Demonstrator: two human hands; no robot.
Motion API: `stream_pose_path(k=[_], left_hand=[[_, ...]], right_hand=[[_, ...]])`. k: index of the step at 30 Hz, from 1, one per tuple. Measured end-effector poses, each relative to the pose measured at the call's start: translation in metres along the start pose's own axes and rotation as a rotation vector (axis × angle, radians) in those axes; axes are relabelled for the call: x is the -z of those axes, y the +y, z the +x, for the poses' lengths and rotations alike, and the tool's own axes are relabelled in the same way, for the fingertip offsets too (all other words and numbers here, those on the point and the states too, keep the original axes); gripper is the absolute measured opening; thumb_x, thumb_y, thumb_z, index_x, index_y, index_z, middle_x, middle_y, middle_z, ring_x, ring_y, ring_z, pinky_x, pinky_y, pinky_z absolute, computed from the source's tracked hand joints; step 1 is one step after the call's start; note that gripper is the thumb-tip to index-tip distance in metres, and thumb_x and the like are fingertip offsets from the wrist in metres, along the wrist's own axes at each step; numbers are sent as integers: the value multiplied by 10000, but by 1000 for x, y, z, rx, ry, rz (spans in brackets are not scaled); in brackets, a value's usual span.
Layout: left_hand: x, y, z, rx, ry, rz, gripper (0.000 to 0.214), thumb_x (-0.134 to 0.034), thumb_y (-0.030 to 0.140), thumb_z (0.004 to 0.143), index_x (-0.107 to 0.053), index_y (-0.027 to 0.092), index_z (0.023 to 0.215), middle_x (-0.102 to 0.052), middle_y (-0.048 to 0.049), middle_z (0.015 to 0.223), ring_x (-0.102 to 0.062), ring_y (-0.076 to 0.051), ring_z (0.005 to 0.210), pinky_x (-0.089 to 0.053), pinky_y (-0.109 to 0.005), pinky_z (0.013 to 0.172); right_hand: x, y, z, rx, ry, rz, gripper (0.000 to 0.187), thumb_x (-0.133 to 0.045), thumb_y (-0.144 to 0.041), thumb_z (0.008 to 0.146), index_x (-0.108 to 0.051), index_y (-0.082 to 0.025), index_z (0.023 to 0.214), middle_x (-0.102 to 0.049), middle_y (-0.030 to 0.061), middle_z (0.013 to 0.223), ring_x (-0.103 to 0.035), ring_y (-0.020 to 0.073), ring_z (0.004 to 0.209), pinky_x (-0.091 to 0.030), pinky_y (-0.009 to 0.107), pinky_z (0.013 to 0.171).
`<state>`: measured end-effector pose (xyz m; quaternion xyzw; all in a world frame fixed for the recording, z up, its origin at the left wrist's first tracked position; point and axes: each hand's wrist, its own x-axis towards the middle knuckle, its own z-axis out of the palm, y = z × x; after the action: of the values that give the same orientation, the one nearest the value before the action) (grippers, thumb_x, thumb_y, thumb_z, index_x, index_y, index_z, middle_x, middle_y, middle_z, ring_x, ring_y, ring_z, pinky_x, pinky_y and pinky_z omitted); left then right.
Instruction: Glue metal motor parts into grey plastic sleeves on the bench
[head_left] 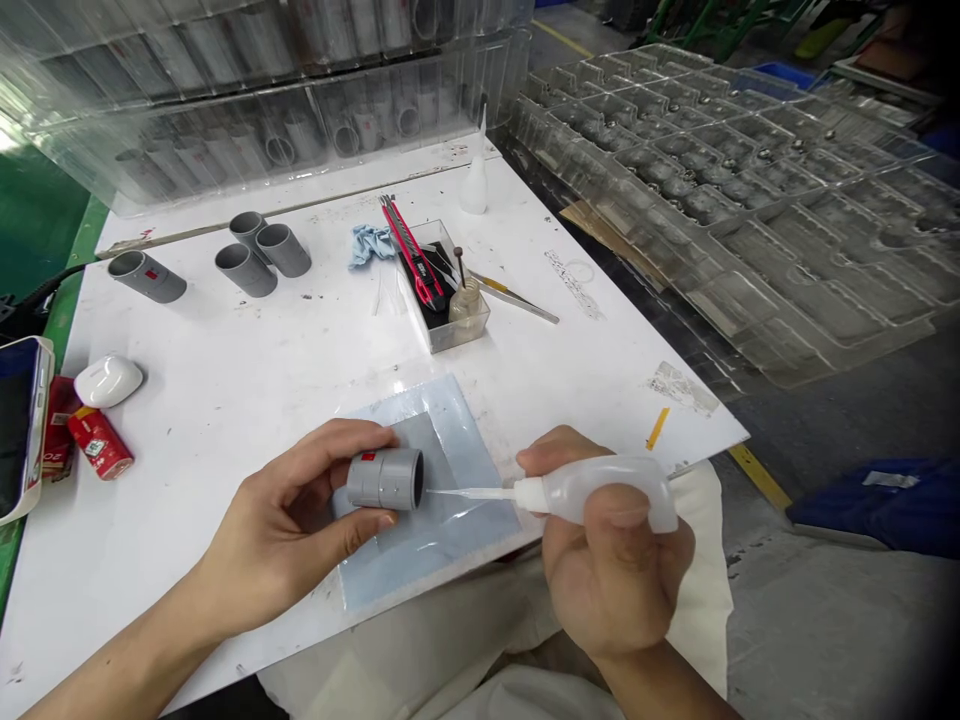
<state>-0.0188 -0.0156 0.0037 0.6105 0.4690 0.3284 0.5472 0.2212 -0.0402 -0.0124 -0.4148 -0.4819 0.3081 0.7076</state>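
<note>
My left hand (292, 530) grips a short grey plastic tube (384, 480) lying on its side, thumb below and fingers above, with a red mark on top and its open end facing right. In my right hand (611, 560) is a translucent white squeeze bottle (592, 487), its thin nozzle pointing left. The nozzle tip is close to the tube's open end; whether they touch I cannot tell. Beneath the tube lies a light blue sheet (472, 520) with a grey pad (429, 440) on it.
Several more grey tubes (245, 270) stand at the back left. A clear box (459, 333) holds a red utility knife (409, 250) and a small jar (466, 303); tweezers (517, 300) lie beside it. Another bottle (474, 180) stands behind. Clear trays (750, 190) are stacked right. A phone (22, 430) sits left.
</note>
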Motion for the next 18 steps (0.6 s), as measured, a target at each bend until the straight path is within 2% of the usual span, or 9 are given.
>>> stream_pose_path(k=[2, 5, 8, 12, 18], left_hand=[[0, 0, 0, -21, -5, 47, 412, -822, 161, 926, -747, 365, 1275, -675, -46, 1355, -659, -226, 1250, -591, -216, 862], [-1, -1, 0, -39, -16, -55, 337, -753, 97, 953, -697, 347, 1172, -673, -44, 1378, -646, -251, 1320, -588, -256, 890], [-2, -2, 0, -44, -21, -87, 340, -724, 37, 936, -632, 322, 1098, -695, -35, 1316, -682, -231, 1227, -588, -289, 894], [-4, -2, -1, -81, -5, -15, 370, -687, -33, 897, -589, 303, 1017, -648, -12, 1259, -652, -179, 1113, -566, -241, 830], [-6, -3, -3, -82, -21, 38, 373, -634, -61, 894, -530, 289, 965, -585, -1, 1249, -604, -160, 1092, -539, -209, 783]], right_hand=[[1, -3, 0, 4, 35, -19, 258, -597, -351, 1050, -830, -240, 1042, -779, 82, 885, -705, 250, 726, -524, 414, 558], [4, -6, -4, -14, 24, -22, 261, -605, -358, 1040, -832, -243, 1095, -753, 74, 890, -670, 234, 708, -491, 407, 528], [5, -5, -9, -4, -32, 0, 258, -608, -335, 1037, -821, -245, 1151, -718, 92, 852, -615, 222, 638, -448, 404, 484], [1, -3, -11, -32, -94, 42, 244, -606, -280, 1035, -810, -239, 1162, -702, 93, 832, -572, 202, 590, -425, 389, 468], [-5, -6, -15, -141, -99, 65, 206, -621, -301, 1030, -810, -264, 1105, -707, 47, 818, -601, 186, 624, -427, 336, 506]])
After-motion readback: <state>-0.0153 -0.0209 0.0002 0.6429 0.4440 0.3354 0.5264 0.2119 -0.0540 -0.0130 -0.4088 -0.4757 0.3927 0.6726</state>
